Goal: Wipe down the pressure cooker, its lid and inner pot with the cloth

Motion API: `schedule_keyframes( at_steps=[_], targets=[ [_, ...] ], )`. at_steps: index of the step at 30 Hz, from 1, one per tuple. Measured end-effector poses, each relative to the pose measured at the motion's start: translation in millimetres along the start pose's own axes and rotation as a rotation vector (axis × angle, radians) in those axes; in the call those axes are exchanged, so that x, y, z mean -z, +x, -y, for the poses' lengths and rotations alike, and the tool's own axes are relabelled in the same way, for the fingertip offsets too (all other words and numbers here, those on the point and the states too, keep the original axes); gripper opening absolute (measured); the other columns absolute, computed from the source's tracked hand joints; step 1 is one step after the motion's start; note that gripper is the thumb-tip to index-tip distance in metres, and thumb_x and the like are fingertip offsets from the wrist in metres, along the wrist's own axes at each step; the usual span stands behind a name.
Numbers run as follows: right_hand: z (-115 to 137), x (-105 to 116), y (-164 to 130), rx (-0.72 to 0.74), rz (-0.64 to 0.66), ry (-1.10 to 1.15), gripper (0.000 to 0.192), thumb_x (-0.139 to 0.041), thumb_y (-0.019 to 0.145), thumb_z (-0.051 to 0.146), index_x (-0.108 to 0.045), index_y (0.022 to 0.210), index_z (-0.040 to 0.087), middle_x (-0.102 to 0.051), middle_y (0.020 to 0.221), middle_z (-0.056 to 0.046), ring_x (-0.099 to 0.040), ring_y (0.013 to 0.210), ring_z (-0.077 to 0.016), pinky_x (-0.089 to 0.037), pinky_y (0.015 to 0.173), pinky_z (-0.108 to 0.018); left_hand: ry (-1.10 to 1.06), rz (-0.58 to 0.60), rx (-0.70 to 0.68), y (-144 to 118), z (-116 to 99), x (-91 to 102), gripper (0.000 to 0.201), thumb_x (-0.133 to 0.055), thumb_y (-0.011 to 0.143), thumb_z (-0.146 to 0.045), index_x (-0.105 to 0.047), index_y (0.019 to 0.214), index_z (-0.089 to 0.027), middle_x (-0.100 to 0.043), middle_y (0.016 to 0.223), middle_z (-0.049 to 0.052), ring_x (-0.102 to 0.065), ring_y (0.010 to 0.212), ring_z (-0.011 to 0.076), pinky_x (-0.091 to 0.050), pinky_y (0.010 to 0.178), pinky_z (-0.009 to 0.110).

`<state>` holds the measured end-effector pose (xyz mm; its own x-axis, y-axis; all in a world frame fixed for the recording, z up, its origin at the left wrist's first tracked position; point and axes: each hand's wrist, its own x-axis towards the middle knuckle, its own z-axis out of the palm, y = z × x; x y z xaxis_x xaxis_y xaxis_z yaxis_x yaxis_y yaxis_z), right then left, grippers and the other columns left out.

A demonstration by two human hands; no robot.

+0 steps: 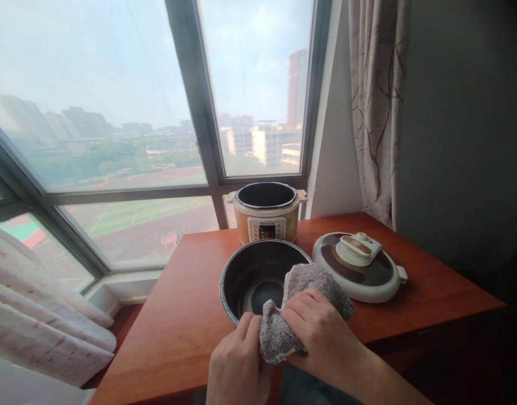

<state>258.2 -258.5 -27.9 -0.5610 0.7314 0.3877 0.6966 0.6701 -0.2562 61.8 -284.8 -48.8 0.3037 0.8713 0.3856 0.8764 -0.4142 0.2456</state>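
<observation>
— Where the picture begins on the left, what can you make out?

— A pale curtain bunched low, its lower folds cut off by the edge. Beyond the window the buildings are hazy and hard to read. The reddish worktop starts there, its near edge running out of view.

— And the hands?

— The left hand sits at the near rim of the dark inner pot, fingers curled over the rim in a closed grip; the wrist is cut off at the bottom edge. The pot stands on the worktop just in front of the cooker base; whether the two touch I cannot tell.

— The right one?

— The right hand has its grip closed on a grey cloth, pressing it over the pot's near right rim. The cloth hides that part of the rim, and the hand hides much of the cloth.

— What about the cooker?

— It is open-topped, against the window; its panel print is too small to read.

— Further right?

— The lid lies flat on the worktop beside the pot, handle up. Behind it hangs a patterned curtain, and the right corner is too dark to make out.
</observation>
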Motion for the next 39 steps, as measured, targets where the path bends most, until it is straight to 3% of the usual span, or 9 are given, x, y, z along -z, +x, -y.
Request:
schedule_keyframes(
  at_steps=[7, 13, 18, 20, 23, 28, 33, 36, 39],
  targets=[
    [-28, 4, -4, 0.119, 0.005, -0.024, 0.033, -0.077, 0.079, 0.046, -0.060, 0.093, 0.021, -0.067, 0.096, -0.003, -0.056, 0.093, -0.0248, -0.040, 0.089, -0.040, -0.063, -0.181, -0.107, 2, 29, -5.2, 0.020, -0.043, 0.086, -0.005, -0.045, 0.079, -0.023, -0.055, 0.080, 0.002, -0.055, 0.072, 0.0186, -0.041, 0.064, 0.028],
    [-63, 22, -12, 0.221, -0.017, 0.035, 0.036, -0.080, 0.075, 0.039, -0.061, 0.100, 0.021, -0.067, 0.100, -0.004, -0.057, 0.097, -0.0236, -0.037, 0.101, -0.043, -0.312, -0.096, -0.273, 26, 63, 2.6, 0.021, -0.036, 0.090, -0.006, -0.041, 0.078, -0.022, -0.053, 0.079, 0.002, -0.050, 0.071, 0.0157, -0.040, 0.063, 0.026],
    [-59, 22, -14, 0.152, -0.020, 0.013, 0.035, -0.081, 0.075, 0.040, -0.062, 0.097, 0.021, -0.067, 0.100, -0.004, -0.056, 0.097, -0.0252, -0.037, 0.100, -0.043, -0.421, -0.083, -0.297, 49, 83, -1.2, 0.020, -0.037, 0.083, -0.004, -0.040, 0.075, -0.022, -0.050, 0.079, 0.003, -0.050, 0.071, 0.0165, -0.043, 0.063, 0.027],
    [-54, 21, -14, 0.125, -0.028, -0.001, 0.036, -0.081, 0.074, 0.042, -0.062, 0.096, 0.021, -0.067, 0.099, -0.004, -0.056, 0.097, -0.0256, -0.038, 0.098, -0.043, -0.374, -0.094, -0.277, 47, 82, -1.8, 0.021, -0.039, 0.081, -0.003, -0.048, 0.084, -0.021, -0.057, 0.091, 0.006, -0.055, 0.081, 0.0180, -0.048, 0.071, 0.029],
    [-48, 20, -13, 0.104, -0.027, -0.026, 0.038, -0.083, 0.073, 0.044, -0.062, 0.094, 0.021, -0.067, 0.099, -0.004, -0.055, 0.095, -0.0255, -0.039, 0.094, -0.041, -0.234, -0.113, -0.281, 30, 69, 0.4, 0.037, -0.044, 0.079, -0.003, -0.055, 0.111, -0.020, -0.060, 0.119, 0.011, -0.059, 0.103, 0.0222, -0.052, 0.087, 0.034],
    [-31, 12, -6, 0.080, -0.004, -0.096, 0.037, -0.082, 0.073, 0.046, -0.061, 0.089, 0.021, -0.067, 0.094, -0.002, -0.056, 0.091, -0.0251, -0.038, 0.088, -0.040, -0.156, -0.182, -0.321, -3, 29, 0.8, 0.055, -0.050, 0.077, -0.003, -0.054, 0.129, -0.019, -0.062, 0.124, 0.011, -0.057, 0.105, 0.0250, -0.052, 0.090, 0.037],
    [-6, -10, 0, 0.054, -0.161, -0.130, 0.031, -0.076, 0.080, 0.046, -0.059, 0.083, 0.020, -0.065, 0.086, -0.004, -0.055, 0.081, -0.0242, -0.037, 0.077, -0.038, -0.299, -0.198, -0.167, -1, 9, -7.8, 0.033, -0.047, 0.083, -0.006, -0.059, 0.111, -0.021, -0.063, 0.108, 0.010, -0.054, 0.094, 0.0246, -0.050, 0.081, 0.038],
    [-4, -17, 2, 0.087, -0.238, -0.115, 0.032, -0.066, 0.086, 0.051, -0.059, 0.084, 0.020, -0.066, 0.086, -0.006, -0.056, 0.081, -0.0245, -0.037, 0.076, -0.038, -0.338, -0.230, -0.134, 9, 18, -12.8, 0.021, -0.046, 0.083, -0.006, -0.057, 0.092, -0.021, -0.061, 0.093, 0.007, -0.052, 0.084, 0.0226, -0.047, 0.075, 0.036],
    [-16, -14, 1, 0.131, -0.196, -0.098, 0.034, -0.063, 0.088, 0.054, -0.061, 0.088, 0.020, -0.067, 0.087, -0.007, -0.058, 0.082, -0.0245, -0.038, 0.076, -0.037, -0.415, -0.242, -0.130, 19, 35, -13.2, 0.019, -0.042, 0.083, -0.005, -0.052, 0.082, -0.021, -0.058, 0.083, 0.004, -0.050, 0.079, 0.0202, -0.043, 0.072, 0.034]
  ],
)
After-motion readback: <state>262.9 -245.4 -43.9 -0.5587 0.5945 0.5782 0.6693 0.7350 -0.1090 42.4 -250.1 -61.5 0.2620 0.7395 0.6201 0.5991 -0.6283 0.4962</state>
